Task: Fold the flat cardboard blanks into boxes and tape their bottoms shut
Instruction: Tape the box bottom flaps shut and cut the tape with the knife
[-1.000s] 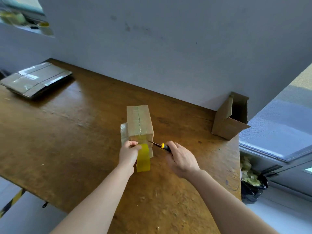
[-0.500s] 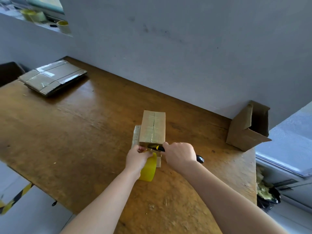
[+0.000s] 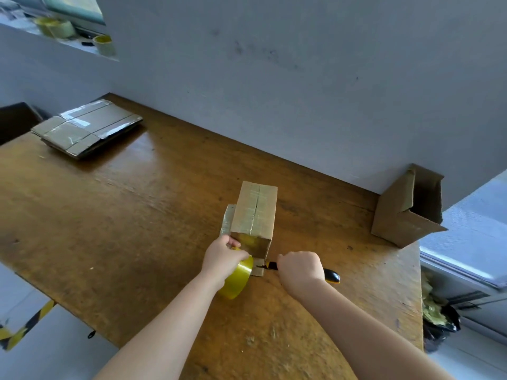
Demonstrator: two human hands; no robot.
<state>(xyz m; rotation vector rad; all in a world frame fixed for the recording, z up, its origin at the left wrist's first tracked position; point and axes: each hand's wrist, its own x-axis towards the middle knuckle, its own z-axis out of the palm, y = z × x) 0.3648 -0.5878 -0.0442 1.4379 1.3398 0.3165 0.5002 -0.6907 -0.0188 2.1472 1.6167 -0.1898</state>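
A small cardboard box (image 3: 255, 212) stands bottom-up on the wooden table (image 3: 123, 215), with clear tape along its centre seam. My left hand (image 3: 223, 256) grips a yellow tape roll (image 3: 237, 278) against the box's near face. My right hand (image 3: 300, 267) grips a black-and-yellow utility knife (image 3: 330, 276), whose blade tip sits at the box's lower near corner, beside the roll. A stack of flat cardboard blanks (image 3: 85, 130) lies at the table's far left.
An open folded box (image 3: 406, 212) leans in the far right corner against the grey wall. Tape rolls (image 3: 55, 27) sit on a ledge at top left. A black bag with scraps (image 3: 439, 316) lies below the table's right edge.
The knife has moved from the box's upper near edge down to its lower near corner, my right hand shifting right and lower. My left hand stays on the tape roll.
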